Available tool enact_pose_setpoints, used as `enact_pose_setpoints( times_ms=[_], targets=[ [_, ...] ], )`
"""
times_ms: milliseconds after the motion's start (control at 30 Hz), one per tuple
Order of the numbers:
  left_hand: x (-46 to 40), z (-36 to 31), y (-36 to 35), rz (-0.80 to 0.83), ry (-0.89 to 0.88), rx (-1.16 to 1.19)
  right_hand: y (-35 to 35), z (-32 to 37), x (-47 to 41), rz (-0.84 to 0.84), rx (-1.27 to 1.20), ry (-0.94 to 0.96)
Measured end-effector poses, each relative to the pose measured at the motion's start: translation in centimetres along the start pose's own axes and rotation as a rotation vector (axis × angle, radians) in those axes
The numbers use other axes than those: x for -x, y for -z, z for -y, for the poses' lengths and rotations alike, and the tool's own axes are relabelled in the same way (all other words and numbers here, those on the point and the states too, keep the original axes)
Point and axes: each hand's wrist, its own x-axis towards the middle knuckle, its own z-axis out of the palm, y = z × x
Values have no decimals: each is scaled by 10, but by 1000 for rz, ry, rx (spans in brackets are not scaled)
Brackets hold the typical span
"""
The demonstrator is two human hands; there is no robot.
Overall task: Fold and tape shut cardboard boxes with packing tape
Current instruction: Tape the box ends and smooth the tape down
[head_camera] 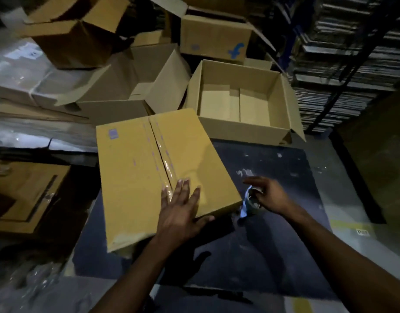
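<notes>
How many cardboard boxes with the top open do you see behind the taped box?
3 clearly: one open box right behind the taped box, one left of it, one tilted at top left. Others in the dark pile may be hidden.
</notes>
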Motion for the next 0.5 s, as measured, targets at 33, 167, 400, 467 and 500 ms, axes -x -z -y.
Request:
enact_pose_setpoints(
  times_ms=[33, 167, 400, 467, 500],
  targets=[
    [-7, -13, -4, 28, 46, -17, 2, -17, -10, 63, 79, 17],
    [-14, -39, -25, -11, 185, -139, -7, -53, -54, 377, 370, 212],
    [-13, -36, -21, -1, 213, -156, -58, -71, -100, 600, 700, 540],
    [-14, -35, -20, -2, 218, -156, -51, -62, -89, 569, 686, 510],
    [-14, -34, -20, -4, 219, -151, -45, -59, -81, 557, 656, 474]
  ],
)
